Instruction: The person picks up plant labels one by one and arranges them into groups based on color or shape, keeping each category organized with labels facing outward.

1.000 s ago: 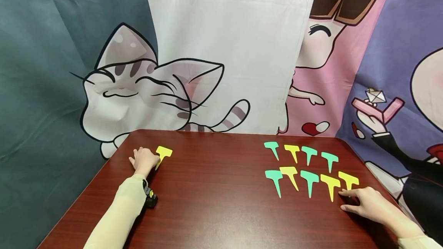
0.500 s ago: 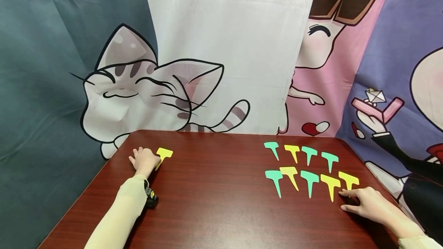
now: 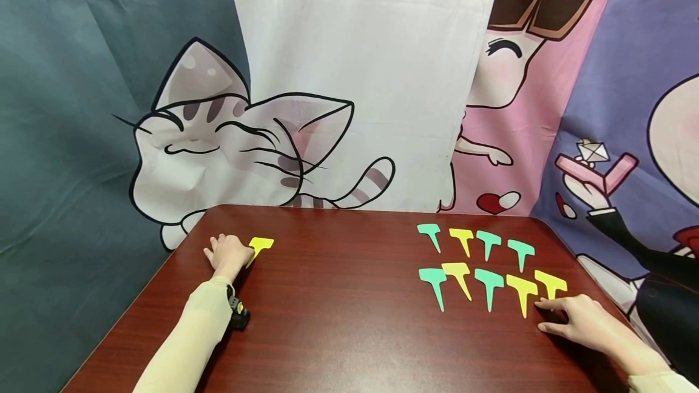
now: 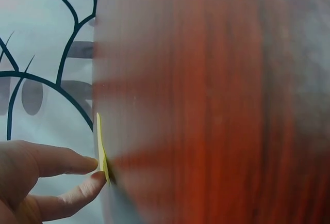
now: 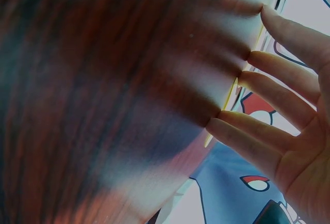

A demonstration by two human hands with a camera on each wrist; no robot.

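My left hand (image 3: 230,255) is low over the left part of the table, pinching the stem of a yellow T-shaped plant label (image 3: 263,243) between thumb and finger. In the left wrist view that yellow label (image 4: 101,144) appears nearly edge-on at the fingertips, close to the tabletop. My right hand (image 3: 587,322) rests at the right with fingers spread, their tips on the table. Its fingertips lie beside a yellow label (image 3: 550,282), whose lower stem is partly hidden. Another yellow label (image 3: 522,288) is just left of them.
Two rows of green and yellow labels lie on the right part of the brown table (image 3: 338,308), including a green label (image 3: 488,281) and a yellow label (image 3: 461,235). A printed cloth (image 3: 371,77) hangs behind the table's far edge.
The head of the yellow plant label in my left hand has tipped lower toward the table. My right hand and the labels near it stay put.
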